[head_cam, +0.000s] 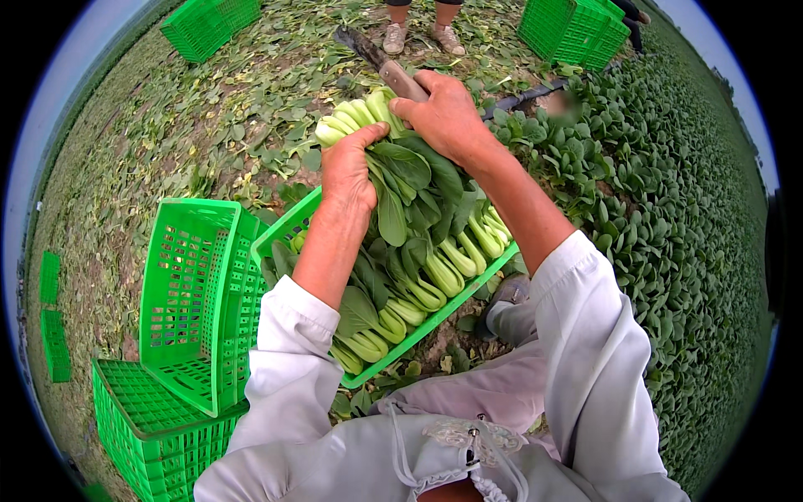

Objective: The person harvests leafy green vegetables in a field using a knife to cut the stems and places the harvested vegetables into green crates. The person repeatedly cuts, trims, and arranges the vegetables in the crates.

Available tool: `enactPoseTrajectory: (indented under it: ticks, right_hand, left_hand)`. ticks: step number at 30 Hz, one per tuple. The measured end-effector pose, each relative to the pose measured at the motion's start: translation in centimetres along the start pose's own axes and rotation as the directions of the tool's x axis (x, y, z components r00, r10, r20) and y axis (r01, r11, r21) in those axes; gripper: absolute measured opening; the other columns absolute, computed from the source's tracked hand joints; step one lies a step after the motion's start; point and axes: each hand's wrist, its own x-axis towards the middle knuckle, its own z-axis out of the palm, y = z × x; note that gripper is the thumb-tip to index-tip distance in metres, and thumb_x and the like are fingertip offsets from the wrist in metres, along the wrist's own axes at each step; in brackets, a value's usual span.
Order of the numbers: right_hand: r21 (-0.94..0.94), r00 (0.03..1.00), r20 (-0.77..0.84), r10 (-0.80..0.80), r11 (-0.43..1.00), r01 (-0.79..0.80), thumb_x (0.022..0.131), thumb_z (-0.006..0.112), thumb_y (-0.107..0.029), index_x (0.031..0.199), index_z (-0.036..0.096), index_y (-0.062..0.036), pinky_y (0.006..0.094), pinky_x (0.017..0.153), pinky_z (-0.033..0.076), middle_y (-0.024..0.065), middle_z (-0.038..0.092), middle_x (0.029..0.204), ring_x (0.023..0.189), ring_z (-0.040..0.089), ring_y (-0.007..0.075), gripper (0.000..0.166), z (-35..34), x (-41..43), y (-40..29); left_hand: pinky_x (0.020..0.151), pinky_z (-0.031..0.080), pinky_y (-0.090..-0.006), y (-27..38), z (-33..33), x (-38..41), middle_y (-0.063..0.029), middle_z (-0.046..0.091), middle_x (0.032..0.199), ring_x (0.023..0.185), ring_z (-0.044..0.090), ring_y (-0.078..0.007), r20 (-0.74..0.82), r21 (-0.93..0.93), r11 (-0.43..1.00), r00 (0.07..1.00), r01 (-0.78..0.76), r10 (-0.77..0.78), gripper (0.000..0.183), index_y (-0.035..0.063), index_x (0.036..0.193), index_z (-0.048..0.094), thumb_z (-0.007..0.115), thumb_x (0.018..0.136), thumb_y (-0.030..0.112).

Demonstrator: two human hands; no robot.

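Both of my hands are above the far side of a green plastic crate filled with rows of bok choy. My left hand grips one side of a bunch of bok choy, its pale stem ends pointing away from me and its leaves hanging towards the crate. My right hand holds the wooden handle of a knife and presses against the bunch's right side. The knife's dark, soiled blade points away and to the left. My fingers under the bunch are hidden.
Empty green crates stand stacked on the left, tilted on another crate. More crates stand farther off. A person's shoes are ahead. Growing bok choy covers the right, beside a black hose. Cut leaves litter the ground.
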Motion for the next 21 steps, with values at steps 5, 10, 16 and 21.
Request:
enactPoseTrajectory:
  ticks: [5, 10, 16, 21]
  right_hand:
    - [-0.044, 0.999, 0.035, 0.039, 0.998, -0.037, 0.077, 0.069, -0.022, 0.096, 0.058, 0.0012, 0.047, 0.077, 0.049, 0.0256, 0.065, 0.087, 0.086, 0.063, 0.0426, 0.032, 6.0, -0.6, 6.2]
    - [0.019, 0.999, -0.047, 0.027, 0.999, -0.026, 0.078, 0.07, -0.017, 0.097, 0.055, -0.0009, 0.0472, 0.074, 0.049, 0.0246, 0.064, 0.085, 0.084, 0.062, 0.0436, 0.029, 10.9, -1.3, 10.8]
    - [0.088, 0.983, -0.138, -0.12, 0.987, 0.133, 0.076, 0.072, -0.014, 0.102, 0.057, -0.0035, 0.0447, 0.08, 0.049, 0.0223, 0.062, 0.103, 0.094, 0.06, 0.0405, 0.033, 12.1, -1.4, 14.3]
    - [-0.012, 0.982, -0.109, -0.151, 0.988, 0.151, 0.074, 0.073, -0.012, 0.104, 0.058, -0.006, 0.0448, 0.078, 0.048, 0.0184, 0.058, 0.093, 0.088, 0.058, 0.0398, 0.034, 12.4, -1.9, 14.7]
  left_hand:
    - [0.071, 0.059, -0.0418, -4.5, -6.7, 5.8, -0.0121, 0.067, 0.097, 0.08, 0.068, -0.0263, -0.117, 0.061, 0.997, 0.992, 0.05, -0.043, 0.027, -0.0024, 0.105, 0.063, 0.066, 0.078, -0.005]
    - [0.071, 0.056, -0.0358, -6.0, -11.2, 8.8, -0.0086, 0.068, 0.096, 0.082, 0.067, -0.0214, -0.141, 0.185, 0.972, 0.983, 0.143, -0.118, 0.03, 0.0001, 0.105, 0.065, 0.07, 0.075, -0.004]
    - [0.075, 0.052, -0.0313, -6.5, -10.8, 7.2, -0.0068, 0.068, 0.095, 0.083, 0.065, -0.0171, -0.151, 0.58, 0.813, 0.973, -0.055, 0.174, 0.041, -0.0008, 0.105, 0.065, 0.083, 0.073, 0.018]
    - [0.082, 0.05, -0.037, -6.9, -10.2, 5.3, -0.0109, 0.069, 0.098, 0.087, 0.066, -0.0272, -0.222, 0.932, 0.358, 0.692, -0.057, 0.687, 0.048, 0.0025, 0.102, 0.062, 0.085, 0.072, 0.032]
